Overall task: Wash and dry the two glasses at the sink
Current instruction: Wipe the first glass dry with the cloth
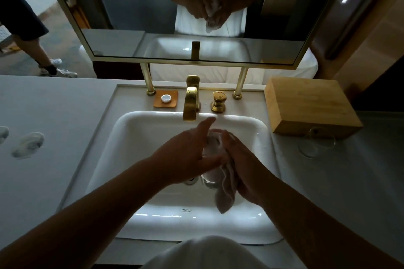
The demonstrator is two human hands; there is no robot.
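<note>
Both hands meet over the middle of the white sink (135, 137). On the right, the right hand (244, 159) is curled around a pale cloth (226, 194) and, as far as can be made out, a glass (209, 178) wrapped inside it; the glass shows only as a dim clear rim and base under the hands, between the palms, so the exact grip on it is hard to tell. Opposite it, the left hand (188, 155) lies flat against the cloth with its fingers stretched toward the gold tap (191, 102), pressing rather than grasping. A loose end of the cloth hangs down below the right wrist, above the basin floor. The second glass (317, 142) lies on its side on the counter to the right of the sink, well apart from both hands, just in front of a wooden box (310, 105). A soap dish (165, 98) with a small round soap sits left of the tap, and a gold knob (218, 101) stands right of it. The mirror (131, 6) behind the tap reflects the hands and cloth.
</note>
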